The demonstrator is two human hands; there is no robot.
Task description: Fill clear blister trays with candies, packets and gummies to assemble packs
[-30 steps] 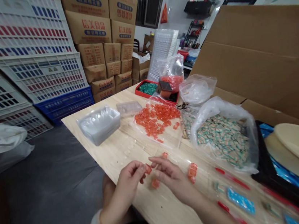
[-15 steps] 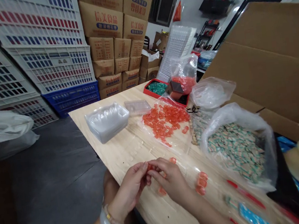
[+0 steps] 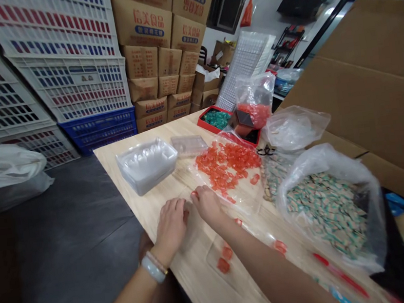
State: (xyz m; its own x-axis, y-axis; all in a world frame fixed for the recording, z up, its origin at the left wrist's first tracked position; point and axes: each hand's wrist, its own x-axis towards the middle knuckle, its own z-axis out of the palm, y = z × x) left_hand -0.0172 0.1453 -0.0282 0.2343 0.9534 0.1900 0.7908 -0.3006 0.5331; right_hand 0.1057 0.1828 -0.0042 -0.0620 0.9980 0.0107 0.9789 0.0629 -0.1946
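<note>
Head view: left hand (image 3: 170, 226) and right hand (image 3: 206, 205) apart on a wooden table (image 3: 172, 273), fingers curled down. Can't tell if either holds anything. Right fingertips (image 3: 194, 195) just beside the pile of orange translucent pieces (image 3: 226, 168), which lies on a clear plastic bag. Two loose orange pieces (image 3: 223, 265) on clear plastic, nearer the person than the pile. Around the pile: clear plastic tub (image 3: 147, 165) to its left, bag of teal-and-tan pieces (image 3: 327, 214) to its right, red tray of green pieces (image 3: 216, 119) beyond it, all well apart from the hands.
</note>
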